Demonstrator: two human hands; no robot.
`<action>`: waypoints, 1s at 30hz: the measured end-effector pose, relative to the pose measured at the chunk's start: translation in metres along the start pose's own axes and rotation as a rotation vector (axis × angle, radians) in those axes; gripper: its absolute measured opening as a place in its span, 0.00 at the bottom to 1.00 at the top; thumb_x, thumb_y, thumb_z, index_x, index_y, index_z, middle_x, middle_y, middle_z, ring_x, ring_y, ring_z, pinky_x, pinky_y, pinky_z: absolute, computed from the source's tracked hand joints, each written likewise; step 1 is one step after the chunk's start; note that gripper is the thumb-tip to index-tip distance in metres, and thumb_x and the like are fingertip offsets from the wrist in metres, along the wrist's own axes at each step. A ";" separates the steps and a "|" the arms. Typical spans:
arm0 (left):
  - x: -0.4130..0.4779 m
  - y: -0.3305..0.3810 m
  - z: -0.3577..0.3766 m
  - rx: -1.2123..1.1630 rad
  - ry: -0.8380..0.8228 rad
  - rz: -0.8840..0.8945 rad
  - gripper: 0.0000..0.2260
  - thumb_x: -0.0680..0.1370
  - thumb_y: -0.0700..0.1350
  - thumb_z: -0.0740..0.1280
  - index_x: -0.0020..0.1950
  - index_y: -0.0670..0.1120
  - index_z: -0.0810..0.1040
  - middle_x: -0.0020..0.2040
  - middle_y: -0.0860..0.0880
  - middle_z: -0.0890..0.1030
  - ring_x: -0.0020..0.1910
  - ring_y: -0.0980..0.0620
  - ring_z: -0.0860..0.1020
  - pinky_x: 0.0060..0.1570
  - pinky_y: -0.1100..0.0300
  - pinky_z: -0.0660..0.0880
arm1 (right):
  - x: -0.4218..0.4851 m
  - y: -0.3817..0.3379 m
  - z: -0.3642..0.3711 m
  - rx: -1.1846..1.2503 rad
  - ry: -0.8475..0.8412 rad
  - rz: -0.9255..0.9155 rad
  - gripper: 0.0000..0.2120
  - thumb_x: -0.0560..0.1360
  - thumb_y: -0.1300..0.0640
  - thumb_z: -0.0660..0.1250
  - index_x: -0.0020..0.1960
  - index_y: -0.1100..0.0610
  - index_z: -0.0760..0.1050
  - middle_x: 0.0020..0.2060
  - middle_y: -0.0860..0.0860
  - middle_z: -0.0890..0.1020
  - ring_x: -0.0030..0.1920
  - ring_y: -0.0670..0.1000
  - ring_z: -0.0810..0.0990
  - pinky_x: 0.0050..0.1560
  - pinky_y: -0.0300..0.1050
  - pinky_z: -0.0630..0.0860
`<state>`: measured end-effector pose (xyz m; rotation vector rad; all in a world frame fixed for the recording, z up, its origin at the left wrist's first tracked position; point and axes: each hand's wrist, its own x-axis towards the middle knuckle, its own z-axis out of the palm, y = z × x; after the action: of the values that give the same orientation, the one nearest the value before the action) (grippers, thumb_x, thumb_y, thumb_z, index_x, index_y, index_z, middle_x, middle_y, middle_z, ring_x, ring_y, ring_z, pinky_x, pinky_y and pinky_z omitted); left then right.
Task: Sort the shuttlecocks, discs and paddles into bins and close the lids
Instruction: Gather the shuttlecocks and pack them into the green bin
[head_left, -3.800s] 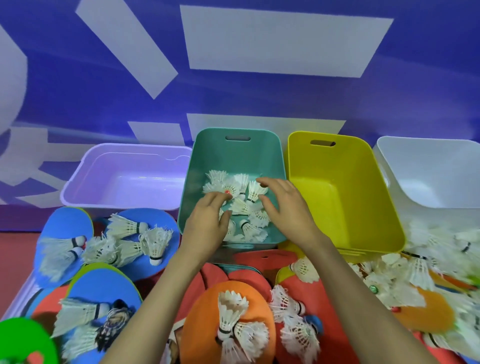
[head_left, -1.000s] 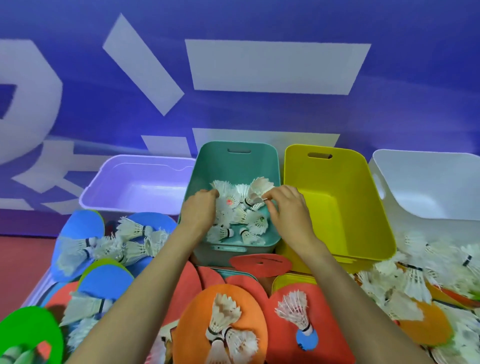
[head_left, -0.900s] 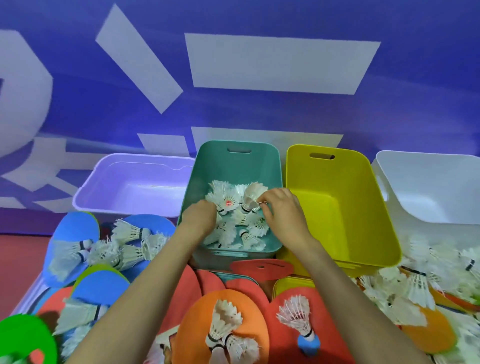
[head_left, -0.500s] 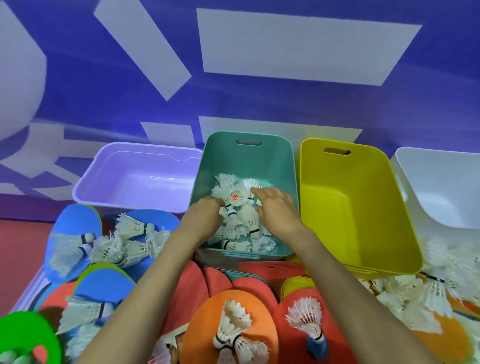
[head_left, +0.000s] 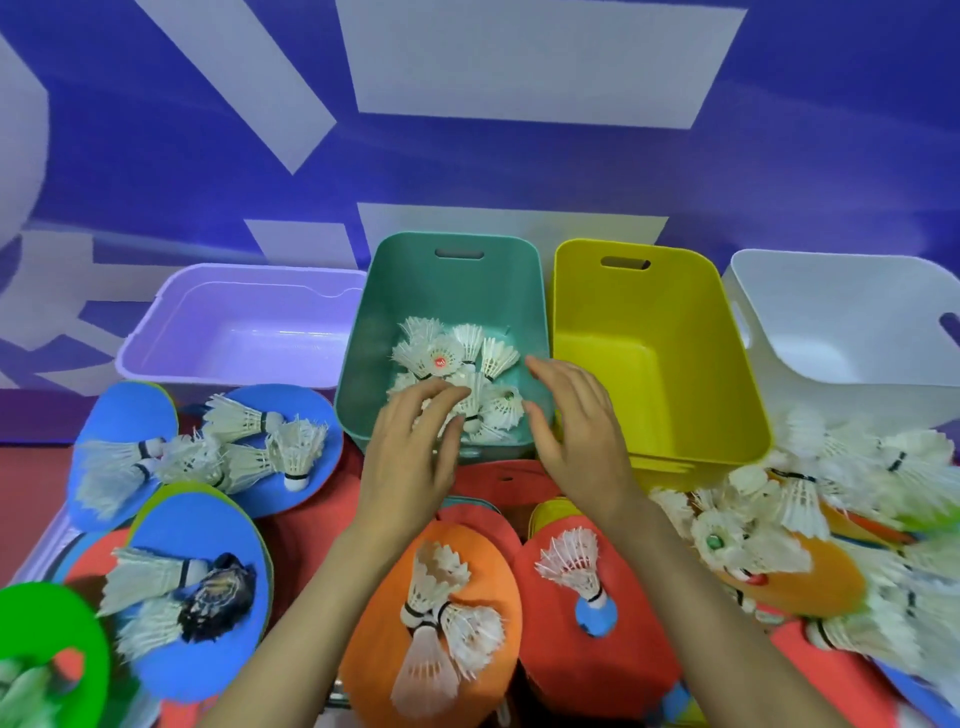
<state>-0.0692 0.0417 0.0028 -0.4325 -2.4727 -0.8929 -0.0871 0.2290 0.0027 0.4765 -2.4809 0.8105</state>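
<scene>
I see four bins in a row along the far wall. From my left they are a shallow lilac plastic tub (head_left: 244, 291), a teal plastic bin (head_left: 457, 286), a yellow plastic bin (head_left: 649, 322) and a white plastic bin (head_left: 841, 312). A heap of white feather shuttlecocks (head_left: 457, 358) lies in the teal bin. Nearer me, flat blue discs (head_left: 130, 415) lie on the left and an orange oval paddle (head_left: 496, 582) lies in the centre, all with shuttlecocks on top. Loose shuttlecocks (head_left: 800, 499) are piled on the right, before the white bin.

Perhaps a sports hall: shuttlecocks (head_left: 457, 374), paddles (head_left: 493, 577), purple painted wall (head_left: 519, 171).
</scene>
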 end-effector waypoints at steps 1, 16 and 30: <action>-0.009 0.005 -0.001 -0.007 -0.004 0.036 0.10 0.78 0.41 0.63 0.58 0.43 0.78 0.54 0.46 0.77 0.54 0.48 0.75 0.55 0.56 0.71 | -0.011 -0.002 -0.005 0.007 0.020 0.000 0.18 0.77 0.60 0.63 0.66 0.57 0.68 0.57 0.54 0.78 0.60 0.51 0.73 0.63 0.45 0.68; -0.112 -0.030 -0.014 0.212 -0.677 -0.006 0.15 0.71 0.55 0.63 0.52 0.51 0.81 0.51 0.53 0.80 0.51 0.49 0.77 0.48 0.53 0.77 | -0.125 -0.019 0.016 0.099 -0.776 0.006 0.17 0.75 0.48 0.65 0.63 0.49 0.73 0.60 0.45 0.74 0.64 0.47 0.66 0.66 0.41 0.61; -0.110 -0.024 -0.032 0.090 -0.370 -0.056 0.08 0.75 0.48 0.64 0.48 0.46 0.79 0.48 0.52 0.78 0.51 0.51 0.73 0.51 0.53 0.73 | -0.126 -0.028 0.027 0.035 -0.454 0.077 0.09 0.75 0.52 0.63 0.46 0.55 0.79 0.41 0.49 0.80 0.45 0.52 0.77 0.45 0.46 0.75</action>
<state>0.0230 -0.0116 -0.0466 -0.5404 -2.8609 -0.7761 0.0198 0.2128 -0.0721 0.6405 -2.9189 0.8521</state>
